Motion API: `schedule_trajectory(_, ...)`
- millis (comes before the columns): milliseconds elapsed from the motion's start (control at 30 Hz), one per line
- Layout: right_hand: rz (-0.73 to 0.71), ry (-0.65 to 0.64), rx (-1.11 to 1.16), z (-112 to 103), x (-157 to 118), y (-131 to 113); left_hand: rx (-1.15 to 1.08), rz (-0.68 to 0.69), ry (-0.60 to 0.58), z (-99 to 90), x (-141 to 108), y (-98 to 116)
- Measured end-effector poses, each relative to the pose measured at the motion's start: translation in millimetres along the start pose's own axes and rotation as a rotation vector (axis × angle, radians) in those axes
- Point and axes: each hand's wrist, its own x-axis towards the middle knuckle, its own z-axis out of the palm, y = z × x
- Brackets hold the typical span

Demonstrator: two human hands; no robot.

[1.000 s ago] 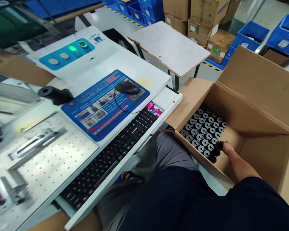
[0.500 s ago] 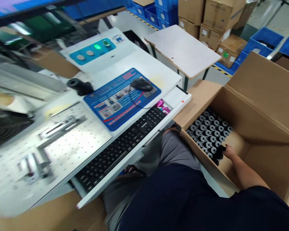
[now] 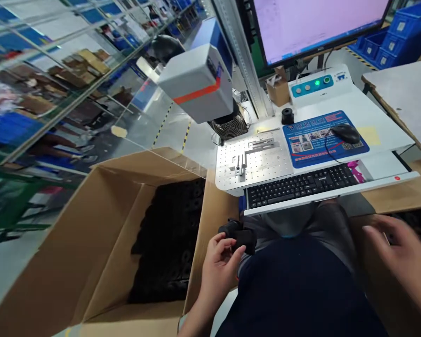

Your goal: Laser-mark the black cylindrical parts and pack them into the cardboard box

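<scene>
My left hand (image 3: 220, 263) grips a black cylindrical plastic part (image 3: 244, 239) with fingers and thumb, above my lap and beside the left carton's wall. The part's far side is hard to make out. At the right, my right hand (image 3: 400, 250) is raised with thumb and fingers apart, nothing visible in it. It is near the right carton (image 3: 389, 192), where dark parts show behind the hand. The large open left carton (image 3: 115, 201) holds rows of black parts (image 3: 171, 238). Another black part (image 3: 287, 116) stands on the white bench.
A perforated metal plate (image 3: 256, 161) with metal stops lies under a grey machine head (image 3: 199, 84). A keyboard (image 3: 301, 185) sits in the pulled-out drawer. A mouse (image 3: 346, 133) rests on a blue mat (image 3: 323, 150); a monitor (image 3: 319, 28) stands behind.
The view has swung left, bringing the left carton and my left hand with a black part into sight. My right hand has come up from among the parts in the right carton.
</scene>
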Motion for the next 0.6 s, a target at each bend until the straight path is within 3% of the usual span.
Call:
schedule_trajectory(133, -0.457, -0.476, 0.213, 96, 6, -151, -0.047, 0.044, -0.041, 3.7, -7, 5)
schedule_trajectory(233, -0.667, -0.661, 0.243, 149, -7, -216, -0.059, 0.07, -0.046, 3.7, -7, 11)
schedule_trajectory(300, -0.745, -0.669, 0.23, 173, -14, -233, -0.067, 0.085, -0.049, 2.8, -7, 12)
schedule_trajectory(433, -0.831, -0.686, 0.227, 198, -12, -236, -0.116, 0.093, -0.06, -3.7, -3, 5)
schedule_trajectory(533, -0.767, -0.705, 0.25, 202, 10, -236, -0.167, 0.084, -0.034, -14.8, 6, -16)
schedule_trajectory(600, -0.648, -0.663, 0.251, 205, 38, -237, -0.153, 0.066, 0.114, -24.5, 17, -40)
